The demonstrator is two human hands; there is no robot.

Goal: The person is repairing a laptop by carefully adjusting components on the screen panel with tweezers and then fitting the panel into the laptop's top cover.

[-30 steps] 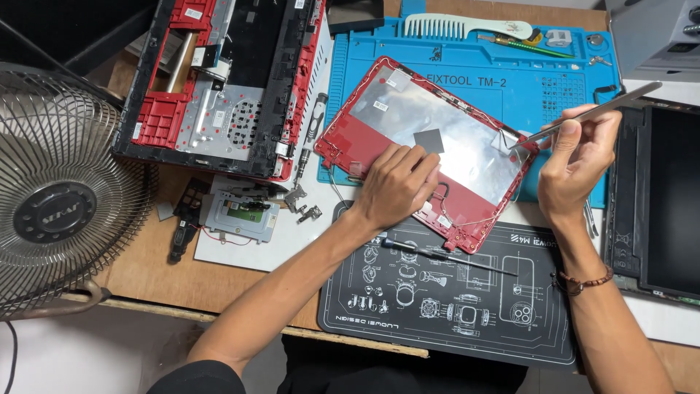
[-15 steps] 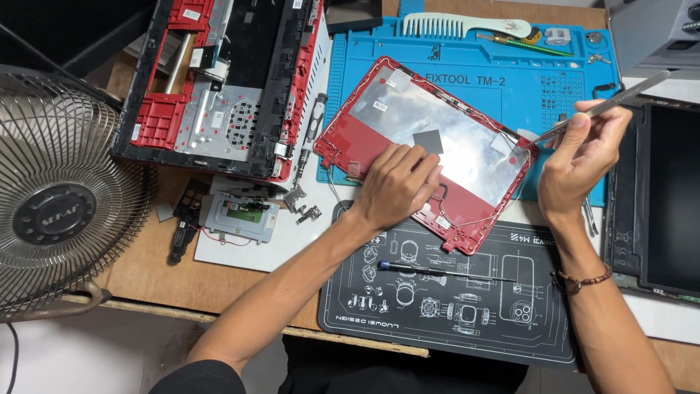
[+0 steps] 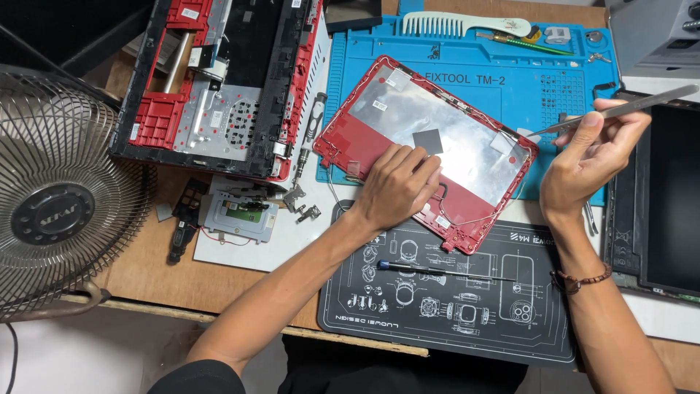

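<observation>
Centre frame: red laptop lid (image 3: 467, 157) lying tilted, foil-lined inside up, across blue mat (image 3: 510, 66) and black mat (image 3: 467, 306); small white rectangular labels near its upper edge, dark grey square patch mid-panel. Left hand (image 3: 397, 186) pressed flat, fingers spread, on lid's lower left. Right hand (image 3: 590, 164), right of lid, pinching metal tweezers (image 3: 612, 111), tips at lid's right corner.

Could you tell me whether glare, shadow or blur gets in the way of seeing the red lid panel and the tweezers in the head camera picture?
Head view: the foil lining of the red lid panel throws soft glare but stays readable; the left hand casts only a faint shadow on it; the tweezers in the right hand look sharp, without motion blur; the fan at the left edge bulges slightly from lens distortion.
</observation>
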